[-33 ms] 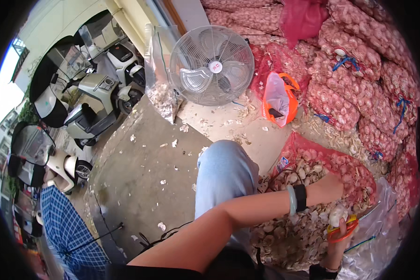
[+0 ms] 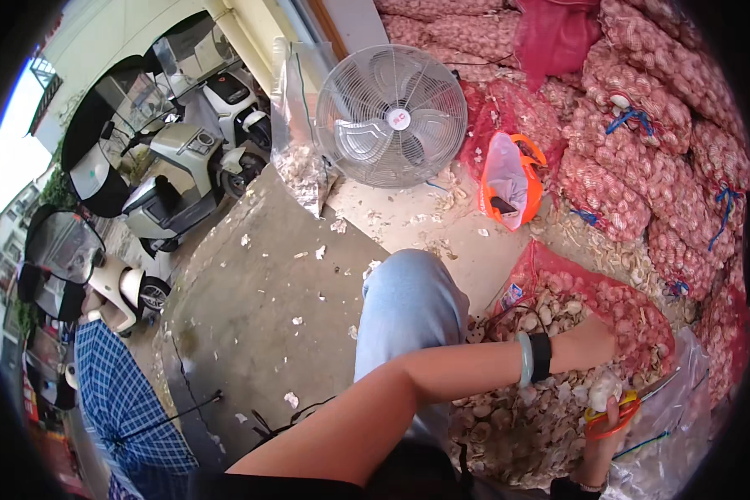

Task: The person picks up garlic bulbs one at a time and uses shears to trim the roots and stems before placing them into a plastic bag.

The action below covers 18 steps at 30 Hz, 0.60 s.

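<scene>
My left hand reaches across into the mouth of a red mesh bag of garlic; its fingers are hidden among the bulbs. A pale bangle and a black band circle that wrist. In my right hand, at the lower right, are scissors with orange and yellow handles, their blades pointing right. A whitish garlic bulb sits at the fingertips of the same hand. Under both hands spreads a heap of garlic pieces and skins.
Clear plastic sheeting lies right of my right hand. Full mesh sacks are stacked at the back right. Ahead stand a fan, a bag of skins and an orange bag. Scooters and a checked umbrella are at left.
The whole view has shifted slightly, with the background sitting a little further right. Both hands keep nearly the same places, and the right still holds the scissors and garlic bulb.
</scene>
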{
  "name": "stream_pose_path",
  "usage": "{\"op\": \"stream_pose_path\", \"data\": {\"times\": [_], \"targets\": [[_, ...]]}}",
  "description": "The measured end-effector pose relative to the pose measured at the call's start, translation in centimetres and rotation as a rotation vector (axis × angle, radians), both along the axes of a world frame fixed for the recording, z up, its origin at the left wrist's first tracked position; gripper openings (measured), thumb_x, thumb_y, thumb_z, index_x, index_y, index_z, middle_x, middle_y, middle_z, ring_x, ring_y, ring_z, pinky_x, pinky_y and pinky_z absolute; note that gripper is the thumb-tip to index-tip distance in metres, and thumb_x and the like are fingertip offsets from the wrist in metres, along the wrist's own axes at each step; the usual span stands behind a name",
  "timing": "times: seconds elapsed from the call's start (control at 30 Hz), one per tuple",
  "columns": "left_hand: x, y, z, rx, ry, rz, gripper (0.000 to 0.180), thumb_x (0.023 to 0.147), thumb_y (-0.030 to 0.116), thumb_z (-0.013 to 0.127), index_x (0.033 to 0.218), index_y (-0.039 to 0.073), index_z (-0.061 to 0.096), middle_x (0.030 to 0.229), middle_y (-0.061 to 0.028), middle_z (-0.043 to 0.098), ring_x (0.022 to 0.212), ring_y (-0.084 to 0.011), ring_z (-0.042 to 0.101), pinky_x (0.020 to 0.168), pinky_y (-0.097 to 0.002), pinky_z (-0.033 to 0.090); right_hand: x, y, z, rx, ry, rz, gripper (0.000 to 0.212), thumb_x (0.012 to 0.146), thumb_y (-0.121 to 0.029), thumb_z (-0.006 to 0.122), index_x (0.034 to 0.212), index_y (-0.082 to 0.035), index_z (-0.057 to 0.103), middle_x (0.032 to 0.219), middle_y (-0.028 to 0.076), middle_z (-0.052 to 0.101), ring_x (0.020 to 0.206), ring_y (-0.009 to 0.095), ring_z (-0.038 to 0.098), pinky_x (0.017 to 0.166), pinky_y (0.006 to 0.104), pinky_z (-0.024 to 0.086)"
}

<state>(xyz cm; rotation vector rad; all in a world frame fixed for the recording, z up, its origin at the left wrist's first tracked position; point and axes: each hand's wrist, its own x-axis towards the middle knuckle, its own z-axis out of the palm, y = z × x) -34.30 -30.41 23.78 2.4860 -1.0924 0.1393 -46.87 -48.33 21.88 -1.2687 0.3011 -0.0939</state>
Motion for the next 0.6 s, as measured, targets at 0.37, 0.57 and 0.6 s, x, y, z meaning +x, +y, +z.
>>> {"op": "stream_pose_path", "data": {"times": [0.37, 0.57, 0.6], "targets": [[-1.6, 2.4, -0.4, 0.341, -0.028, -0.091, 0.009, 0.065, 0.016, 0.062, 0.067, 0.007, 0.066, 0.070, -0.0056, 0.059, 0.071, -0.0227, 0.060, 0.055, -0.0354, 0.041, -0.6, 0.4, -0.2, 0.036, 0.073, 0.046, 0.067, 0.076, -0.017, 0.062, 0.132, -0.003, 0.029, 0.127, 0.013, 0.042, 0.107, 0.027, 0.050, 0.084, 0.0381, 0.048], [-4.2, 0.8, -1.4, -0.073, -0.025, -0.159, 0.016, 0.069, 0.015, 0.058, 0.077, 0.001, 0.060, 0.078, -0.0114, 0.057, 0.075, -0.0265, 0.059, 0.062, -0.0396, 0.045, 0.5, -0.1, -0.3, 0.046, 0.077, 0.321, 0.077, 0.074, -0.022, 0.065, 0.138, -0.006, 0.025, 0.127, 0.010, 0.044, 0.111, 0.024, 0.048, 0.079, 0.0358, 0.047], [-4.4, 0.8, -0.8, -0.117, -0.054, -0.154, 0.017, 0.069, 0.015, 0.058, 0.079, 0.002, 0.060, 0.080, -0.0117, 0.057, 0.078, -0.0268, 0.058, 0.063, -0.0397, 0.045, 0.1, 0.5, 0.5, 0.008, 0.106, 0.240, 0.078, 0.073, -0.025, 0.064, 0.138, -0.005, 0.026, 0.127, 0.011, 0.043, 0.112, 0.025, 0.047, 0.084, 0.0366, 0.044]]}}
